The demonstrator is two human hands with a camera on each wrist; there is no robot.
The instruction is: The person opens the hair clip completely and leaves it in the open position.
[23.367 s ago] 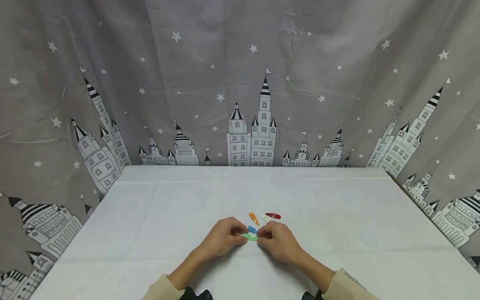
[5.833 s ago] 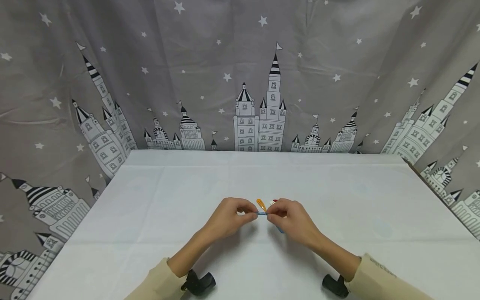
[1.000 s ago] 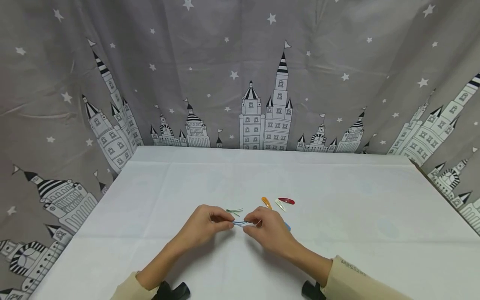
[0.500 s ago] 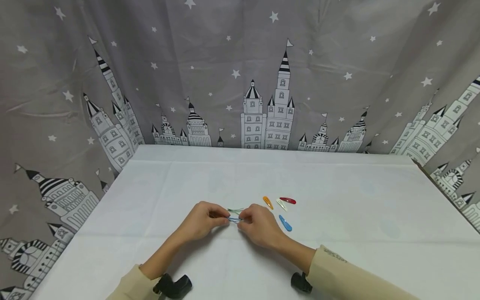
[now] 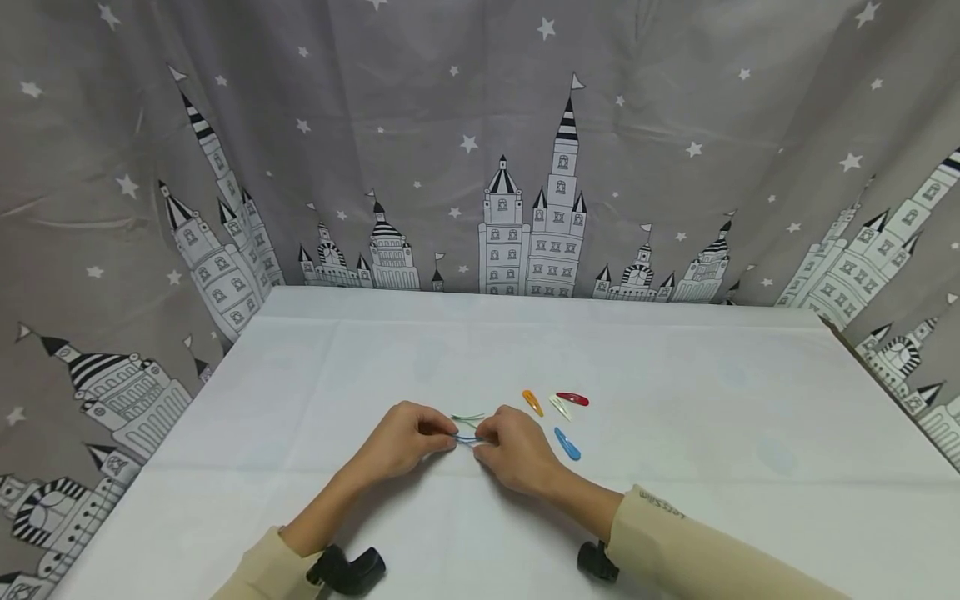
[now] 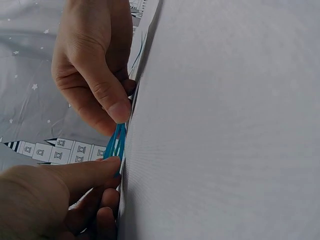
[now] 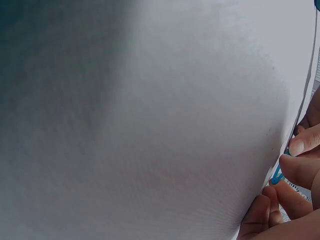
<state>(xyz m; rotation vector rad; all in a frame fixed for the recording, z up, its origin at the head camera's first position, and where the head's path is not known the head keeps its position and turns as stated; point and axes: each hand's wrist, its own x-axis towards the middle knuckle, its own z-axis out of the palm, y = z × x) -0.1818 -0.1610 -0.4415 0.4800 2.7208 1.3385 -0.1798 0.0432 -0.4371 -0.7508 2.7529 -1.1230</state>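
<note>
Left hand [image 5: 405, 439] and right hand [image 5: 517, 454] pinch opposite ends of the held blue clip [image 5: 467, 438] near mid-table; over the last second the right shifted left, uncovering the loose blue clip [image 5: 567, 444], so the held one is likely still being worked. Held clip's long axis runs left-right, strips splayed, just near of the green clip [image 5: 468, 417]; fingers hide which way it points. White clip [image 5: 560, 407], orange clip [image 5: 532, 403], red clip [image 5: 573, 399] lie farther right.

Small dark lettering [image 5: 662, 502] on the upper edge of the right sleeve [image 5: 705, 542] seems to read "Let'sSlim", though it is blurred.
</note>
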